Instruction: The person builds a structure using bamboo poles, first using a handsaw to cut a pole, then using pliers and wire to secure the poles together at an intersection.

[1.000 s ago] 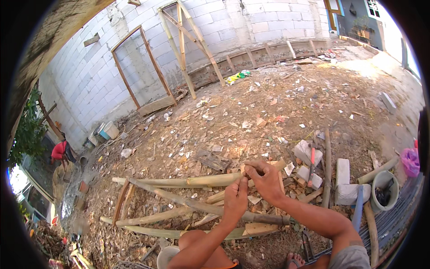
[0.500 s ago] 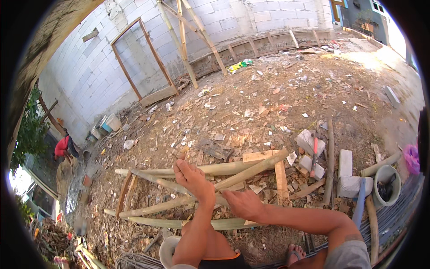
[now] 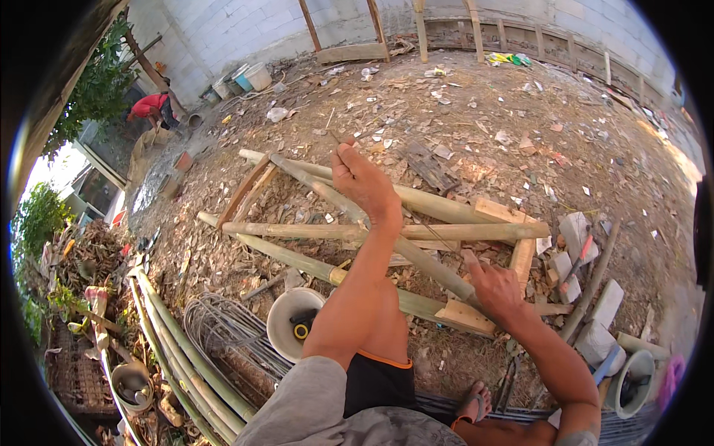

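Observation:
My left hand (image 3: 364, 180) is closed on a thin, dark, wire-like strand (image 3: 430, 229), and a short end pokes out above its fingers. Slanting down to the right, the strand reaches the pinched fingertips of my right hand (image 3: 494, 288). Beneath both hands lies a frame of crossed bamboo poles (image 3: 297, 230) on the ground. My left forearm passes over the poles, and my right hand is just above the lower end of a diagonal pole (image 3: 439, 271). Short sawn boards (image 3: 525, 253) join the frame at the right.
A whitish bucket (image 3: 286, 316) stands by my left leg, beside coiled metal rods (image 3: 223, 327) and loose bamboo (image 3: 182, 349). At right are a red-handled hammer (image 3: 579, 256), pale blocks (image 3: 606, 303) and another bucket (image 3: 634, 383). A person in red (image 3: 151, 108) bends over at far left.
The view has swung left and down, bringing the bucket and coiled rods into fuller sight. My hands are farther apart, with the strand now visible between them.

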{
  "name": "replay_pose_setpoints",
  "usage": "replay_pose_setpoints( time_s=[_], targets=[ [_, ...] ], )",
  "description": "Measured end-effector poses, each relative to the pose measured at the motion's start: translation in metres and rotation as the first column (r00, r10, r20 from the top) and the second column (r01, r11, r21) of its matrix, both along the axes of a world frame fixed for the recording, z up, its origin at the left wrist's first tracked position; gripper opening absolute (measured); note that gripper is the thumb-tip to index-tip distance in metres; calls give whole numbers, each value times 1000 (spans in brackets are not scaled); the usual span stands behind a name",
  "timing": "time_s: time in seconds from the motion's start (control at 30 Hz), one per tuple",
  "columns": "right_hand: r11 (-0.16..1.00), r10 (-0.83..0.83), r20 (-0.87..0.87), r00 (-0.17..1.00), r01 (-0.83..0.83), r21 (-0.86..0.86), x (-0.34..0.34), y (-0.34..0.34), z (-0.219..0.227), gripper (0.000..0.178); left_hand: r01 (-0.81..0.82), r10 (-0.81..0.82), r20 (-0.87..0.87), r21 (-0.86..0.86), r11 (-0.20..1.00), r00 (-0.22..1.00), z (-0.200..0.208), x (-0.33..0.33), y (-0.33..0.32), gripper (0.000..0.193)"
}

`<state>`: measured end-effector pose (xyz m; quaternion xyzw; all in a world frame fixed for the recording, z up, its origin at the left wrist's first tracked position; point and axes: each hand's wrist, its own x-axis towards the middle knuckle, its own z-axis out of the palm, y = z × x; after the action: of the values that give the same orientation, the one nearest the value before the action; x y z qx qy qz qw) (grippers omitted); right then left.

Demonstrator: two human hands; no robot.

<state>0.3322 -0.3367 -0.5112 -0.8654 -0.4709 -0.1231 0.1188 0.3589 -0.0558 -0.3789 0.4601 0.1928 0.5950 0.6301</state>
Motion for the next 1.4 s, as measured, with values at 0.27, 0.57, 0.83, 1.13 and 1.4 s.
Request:
replay_pose_setpoints(
  time_s=[0.27, 0.57, 0.83, 1.13, 1.4],
  targets=[
    [999, 0, 80, 997, -4, 47, 16, -25, -1, 46, -127, 132, 43, -112, 986, 990, -1, -19, 52, 32],
    [986, 11, 238, 971, -50, 159, 30, -68, 5, 33, -102, 98, -31, -144, 984, 995, 7, -26, 66, 31],
    [999, 44, -562, 826, -25, 41, -27, -79, 22, 25, -76, 81, 4, -317, 945, 997, 14, -23, 63, 28],
    [917, 399, -885, 241, -89, 390, -62, -114, -31, 46, 162, -164, 5, -183, 970, 986, 14, -9, 43, 30],
    [926, 371, -910, 183, 1, 378, -85, -149, -44, 41, 476, -494, -6, -258, 841, 869, -1, 11, 20, 27]
  ],
)
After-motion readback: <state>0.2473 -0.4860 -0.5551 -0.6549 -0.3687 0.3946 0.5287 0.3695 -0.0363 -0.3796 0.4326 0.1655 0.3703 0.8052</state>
